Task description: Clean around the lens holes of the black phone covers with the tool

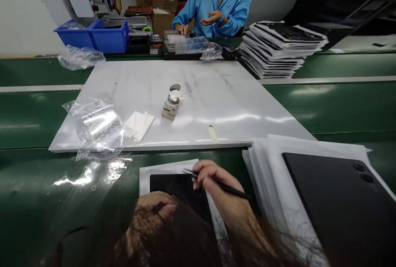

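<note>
Tweezers (216, 183) sit pinched in the right hand (216, 184), one pair only; the fingers are curled tight round the middle of the tool, so it runs through the grip with both ends showing; its long axis lies nearly level, tilted a little, the fine tips (186, 171) pointing left and slightly away, the dark handle end trailing right and towards the person. The tips hover over the top edge of one dark panel (176, 190), which rests on a white sheet (145, 176) on the green bench (37, 201), close in front of the person; whether the tips touch the panel, I cannot tell. The left hand (153, 213) is down on the panel's near left corner, fingers bent and pressed flat on it, holding nothing else; strands of hair blur its lower part.

To the right, one larger dark panel (337, 205) lies on a stack of white sheets (266, 164); beyond, one white board (216, 94) carries one small bottle (170, 106), one folded tissue (140, 123) and one clear bag (95, 122). Across the board a co-worker in a blue coat (216, 3) has two hands (212, 17) up over clear trays (185, 44); two blue bins (99, 34) stand left, one pile of dark sheets (278, 48) right.
</note>
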Demonstrator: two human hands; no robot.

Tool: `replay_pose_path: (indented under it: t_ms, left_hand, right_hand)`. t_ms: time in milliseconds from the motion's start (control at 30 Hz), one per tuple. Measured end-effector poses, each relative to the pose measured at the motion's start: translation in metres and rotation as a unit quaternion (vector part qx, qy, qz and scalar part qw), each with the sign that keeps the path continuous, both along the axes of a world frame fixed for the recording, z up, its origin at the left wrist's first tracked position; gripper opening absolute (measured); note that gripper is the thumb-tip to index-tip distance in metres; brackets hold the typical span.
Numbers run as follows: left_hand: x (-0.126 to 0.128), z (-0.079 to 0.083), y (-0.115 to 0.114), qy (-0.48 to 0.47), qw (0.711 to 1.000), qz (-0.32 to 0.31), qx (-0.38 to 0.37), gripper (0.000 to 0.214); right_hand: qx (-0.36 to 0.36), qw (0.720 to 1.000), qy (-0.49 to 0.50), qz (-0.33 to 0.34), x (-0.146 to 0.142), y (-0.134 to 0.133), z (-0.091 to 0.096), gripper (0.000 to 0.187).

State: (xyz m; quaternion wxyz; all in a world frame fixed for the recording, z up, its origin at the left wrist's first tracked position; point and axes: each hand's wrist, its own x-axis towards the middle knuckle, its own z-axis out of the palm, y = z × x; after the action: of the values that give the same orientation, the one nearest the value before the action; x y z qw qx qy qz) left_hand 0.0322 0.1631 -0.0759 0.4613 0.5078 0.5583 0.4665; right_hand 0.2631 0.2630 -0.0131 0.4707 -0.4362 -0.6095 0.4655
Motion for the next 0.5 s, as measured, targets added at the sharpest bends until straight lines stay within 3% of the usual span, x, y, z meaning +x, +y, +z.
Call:
replay_pose_path:
  t_ms: [100,233,500]
  left_hand:
    - [-0.001,-0.005,-0.005,-0.040,0.999,-0.001,-0.022,0.022]
    - [0.000,-0.014,-0.012,-0.086,0.995,0.001,-0.041,0.019]
    - [-0.003,-0.019,-0.016,-0.105,0.994,-0.002,-0.044,0.020]
  right_hand:
    - [-0.131,0.990,0.010,0.041,0.032,-0.034,-0.016,0.043]
    - [-0.242,0.968,0.035,0.060,0.053,-0.040,-0.024,0.036]
    - [-0.280,0.953,0.111,0.031,0.031,-0.043,-0.032,0.053]
